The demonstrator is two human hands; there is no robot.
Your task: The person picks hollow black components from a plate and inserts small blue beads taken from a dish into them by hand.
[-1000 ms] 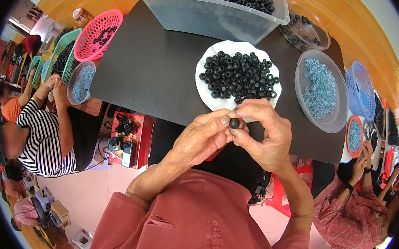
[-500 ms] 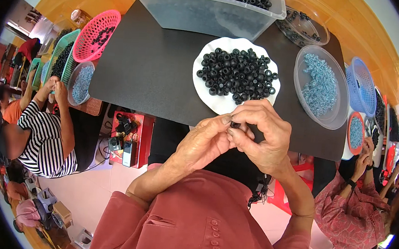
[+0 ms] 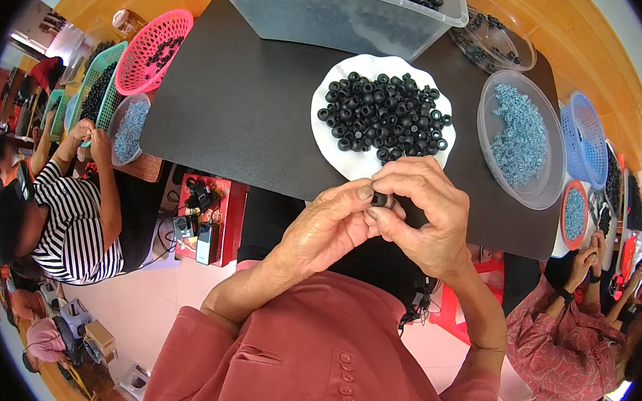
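Observation:
My left hand [image 3: 326,227] and my right hand [image 3: 430,226] meet at the table's near edge, thumbs and index fingers closed around one small black round piece [image 3: 379,199]. Part of it is covered by the fingertips, so which hand bears it more is unclear. Just beyond the fingers, a white scalloped plate [image 3: 331,152] carries a heap of similar black pieces [image 3: 388,115], round with holes in them. To its right stands a clear round bowl [image 3: 483,149] of small light-blue translucent pieces [image 3: 520,137].
A large clear bin [image 3: 327,24] of black pieces stands at the far side of the dark table [image 3: 231,95]. Behind the bowl is a clear round container [image 3: 498,58]. A pink basket [image 3: 132,61] lies left. People in a striped top [image 3: 82,219] and patterned red clothing [image 3: 559,340] sit either side.
The black piece shows a little more between my fingertips. My hands stay almost in place, while the plate, bin and bowl sit slightly shifted in the picture.

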